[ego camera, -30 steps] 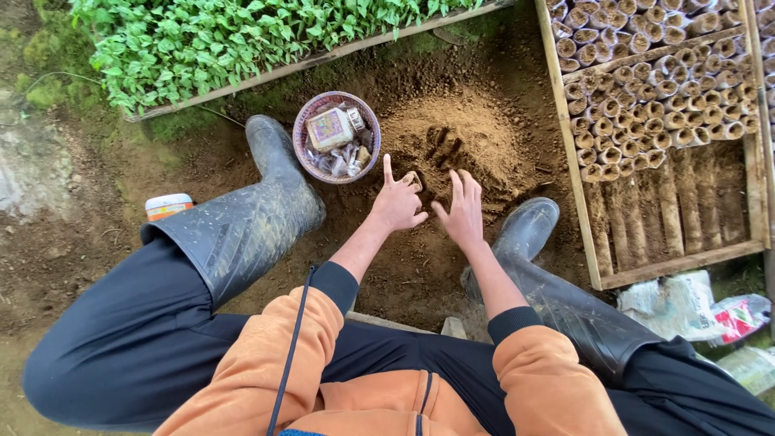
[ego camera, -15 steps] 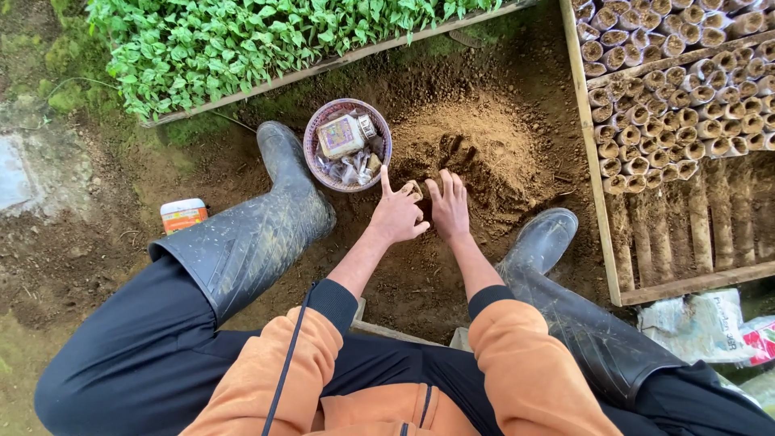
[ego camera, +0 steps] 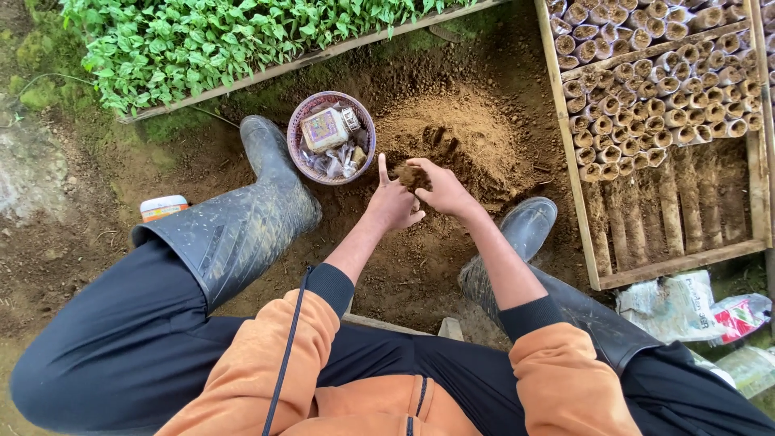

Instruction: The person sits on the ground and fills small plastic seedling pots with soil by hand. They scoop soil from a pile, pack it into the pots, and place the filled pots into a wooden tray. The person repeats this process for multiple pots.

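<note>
My left hand (ego camera: 391,203) and my right hand (ego camera: 443,189) are cupped together over a clump of brown soil (ego camera: 413,174), just in front of a loose soil mound (ego camera: 460,137) with finger grooves in it. My left index finger points upward. I sit with orange sleeves, dark trousers and rubber boots (ego camera: 242,218) on either side of the hands.
A small woven basket (ego camera: 307,121) holding packets and scraps sits left of the mound. A seedling tray (ego camera: 202,40) of green plants lies far left. A wooden frame (ego camera: 565,145) with several soil-filled tubes stands right. A small can (ego camera: 164,207) and plastic bags (ego camera: 686,307) lie nearby.
Both hands lifted off the mound and drew back toward me, now closed around a scoop of soil.
</note>
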